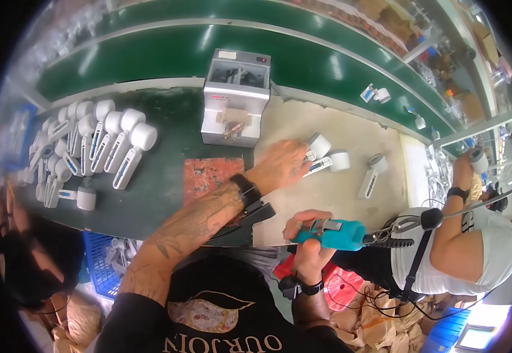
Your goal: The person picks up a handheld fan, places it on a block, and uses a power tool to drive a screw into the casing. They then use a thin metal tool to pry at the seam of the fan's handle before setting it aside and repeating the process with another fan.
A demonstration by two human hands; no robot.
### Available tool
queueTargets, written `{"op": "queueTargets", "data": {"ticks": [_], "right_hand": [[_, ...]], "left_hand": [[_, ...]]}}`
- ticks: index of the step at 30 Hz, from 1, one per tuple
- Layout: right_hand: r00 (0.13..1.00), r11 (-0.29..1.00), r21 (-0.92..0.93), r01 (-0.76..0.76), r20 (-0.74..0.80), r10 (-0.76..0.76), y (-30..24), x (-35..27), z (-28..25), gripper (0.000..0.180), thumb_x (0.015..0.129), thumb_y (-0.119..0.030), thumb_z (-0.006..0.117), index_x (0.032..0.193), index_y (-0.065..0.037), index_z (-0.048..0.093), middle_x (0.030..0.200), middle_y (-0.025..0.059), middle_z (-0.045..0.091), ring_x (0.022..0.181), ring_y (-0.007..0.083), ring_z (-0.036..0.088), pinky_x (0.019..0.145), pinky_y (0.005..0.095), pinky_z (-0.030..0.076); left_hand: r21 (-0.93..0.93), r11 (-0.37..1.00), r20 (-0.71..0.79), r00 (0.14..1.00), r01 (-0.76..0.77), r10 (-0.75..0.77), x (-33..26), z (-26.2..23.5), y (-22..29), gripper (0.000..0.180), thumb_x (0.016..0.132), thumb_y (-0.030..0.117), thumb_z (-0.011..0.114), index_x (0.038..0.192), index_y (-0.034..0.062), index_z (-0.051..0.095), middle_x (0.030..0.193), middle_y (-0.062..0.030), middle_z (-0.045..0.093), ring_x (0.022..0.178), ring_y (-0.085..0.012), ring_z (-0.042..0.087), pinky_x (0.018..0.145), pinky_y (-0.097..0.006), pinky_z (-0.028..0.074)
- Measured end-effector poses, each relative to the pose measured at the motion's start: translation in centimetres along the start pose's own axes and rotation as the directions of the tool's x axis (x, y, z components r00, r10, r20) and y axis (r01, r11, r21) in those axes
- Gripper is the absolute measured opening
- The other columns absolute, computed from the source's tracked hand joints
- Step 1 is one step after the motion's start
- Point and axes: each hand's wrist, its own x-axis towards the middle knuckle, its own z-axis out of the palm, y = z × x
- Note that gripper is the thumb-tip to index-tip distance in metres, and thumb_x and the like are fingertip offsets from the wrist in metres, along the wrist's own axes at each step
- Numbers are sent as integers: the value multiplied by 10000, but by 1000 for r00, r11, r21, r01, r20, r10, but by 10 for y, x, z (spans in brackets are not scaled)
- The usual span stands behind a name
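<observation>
My left hand (279, 165) reaches across the bench and rests flat on a white handheld device with a round head (318, 147), fingers spread over its handle. A second white device of the same kind (333, 161) lies touching it on the right. My right hand (304, 232) grips a teal electric screwdriver (332, 234) held level near the bench's front edge, its cable trailing right. A third white device (372, 175) lies further right on the pale mat (338, 194).
Several white devices (100, 144) lie in rows on the green bench at left. A grey box-shaped machine (235, 97) stands at the back, a red patterned pad (212, 176) before it. A co-worker in a white shirt (473, 247) sits to my right. A blue crate (106, 262) sits below.
</observation>
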Motion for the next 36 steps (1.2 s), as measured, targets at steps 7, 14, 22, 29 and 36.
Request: {"op": "queueTargets", "data": {"ticks": [7,14,22,29,36], "right_hand": [[996,994,-94,58,-68,-65,17,27,-3,818,809,-703,688,1107,49,566,734,77,583,645,179,587,577,291,455],[993,993,-6,116,-11,-117,1,56,36,761,892,-684,597,1103,46,542,712,68,537,626,176,545,566,307,446],[962,970,51,239,125,-244,20,136,102,569,1007,-523,540,1112,36,552,718,76,542,639,172,541,585,308,447],[947,950,-89,298,150,-283,42,173,138,312,1051,-286,491,1025,13,575,704,59,582,648,163,588,588,290,461],[945,961,-45,271,202,-257,49,161,138,272,1051,-254,481,999,2,557,702,61,577,641,157,579,590,294,464]], "left_hand": [[11,996,-124,989,-85,85,-63,-81,12,228,760,167,776,923,43,676,878,-95,654,813,-299,666,695,-410,558],[-68,997,-86,995,47,-53,-119,-119,-17,224,810,183,752,995,69,699,960,-91,663,932,-302,652,817,-435,523],[70,991,-72,990,-118,123,-128,-116,-40,356,865,291,727,1166,107,682,1101,-38,628,973,-249,566,891,-389,469],[13,999,-71,997,-37,38,-131,-114,-44,410,852,330,733,1199,121,669,1075,-33,623,992,-241,560,900,-400,471],[25,1000,-102,995,-19,22,-132,-112,-47,422,837,332,744,1193,119,669,1071,-34,627,1000,-247,560,901,-396,472]]}}
